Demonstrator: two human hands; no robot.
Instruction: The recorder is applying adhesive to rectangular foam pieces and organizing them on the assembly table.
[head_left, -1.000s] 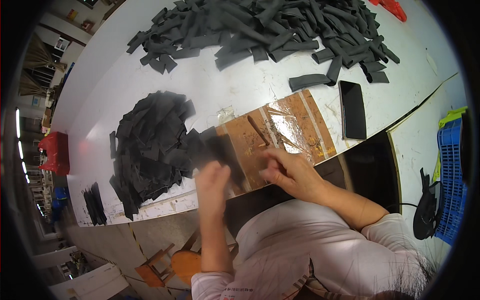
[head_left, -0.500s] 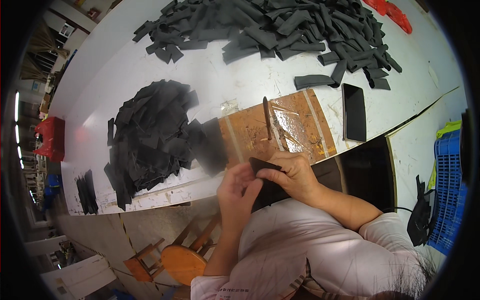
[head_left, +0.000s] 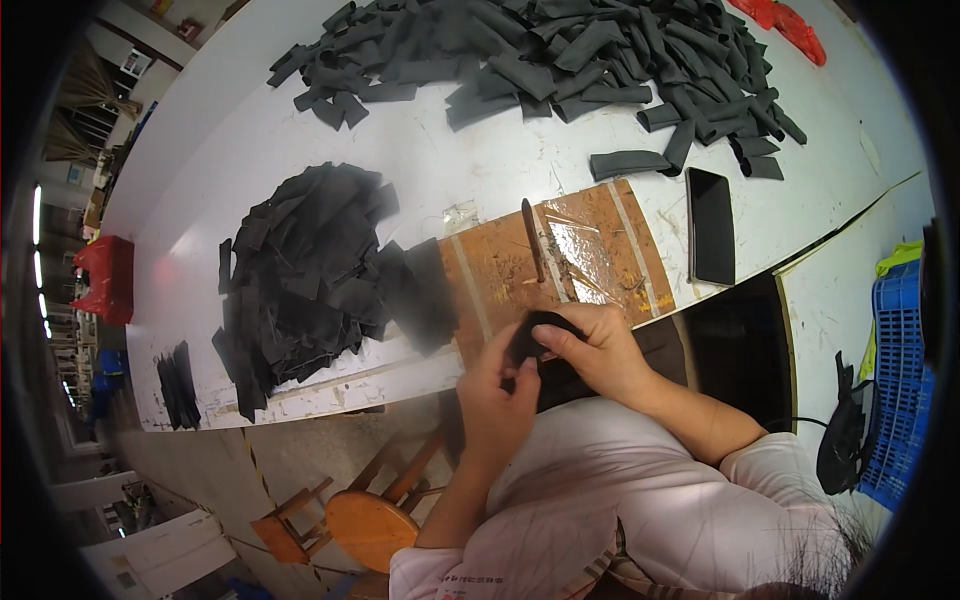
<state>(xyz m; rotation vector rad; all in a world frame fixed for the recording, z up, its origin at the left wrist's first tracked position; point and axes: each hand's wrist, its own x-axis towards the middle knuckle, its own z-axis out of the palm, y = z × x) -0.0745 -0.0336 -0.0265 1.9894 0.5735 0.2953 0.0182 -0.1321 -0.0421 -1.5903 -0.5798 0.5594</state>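
Note:
Between my hands, just over the table's front edge, is a small piece of black fabric [head_left: 553, 322], bent into a curve. My right hand [head_left: 604, 350] pinches it with the thumb on top. My left hand [head_left: 493, 398] has its fingers curled against the piece's left side; part of the grip is hidden. Beyond them lies a worn brown board [head_left: 490, 265] with clear tape, and a thin dark tool with a slim handle [head_left: 531, 240] rests on it. Left of the board, a heap of flat black fabric pieces [head_left: 300, 280] covers the table.
A large pile of dark tube-shaped fabric pieces [head_left: 560, 60] spreads across the far table [head_left: 180, 180]. A phone [head_left: 710, 228] lies right of the board. A red bag [head_left: 105, 280] hangs at the left edge. A blue crate [head_left: 898, 370] stands at right, wooden stools [head_left: 370, 525] below left.
My left hand has moved right and closed in on the fabric, which now curves between both hands. The right hand stays almost in place.

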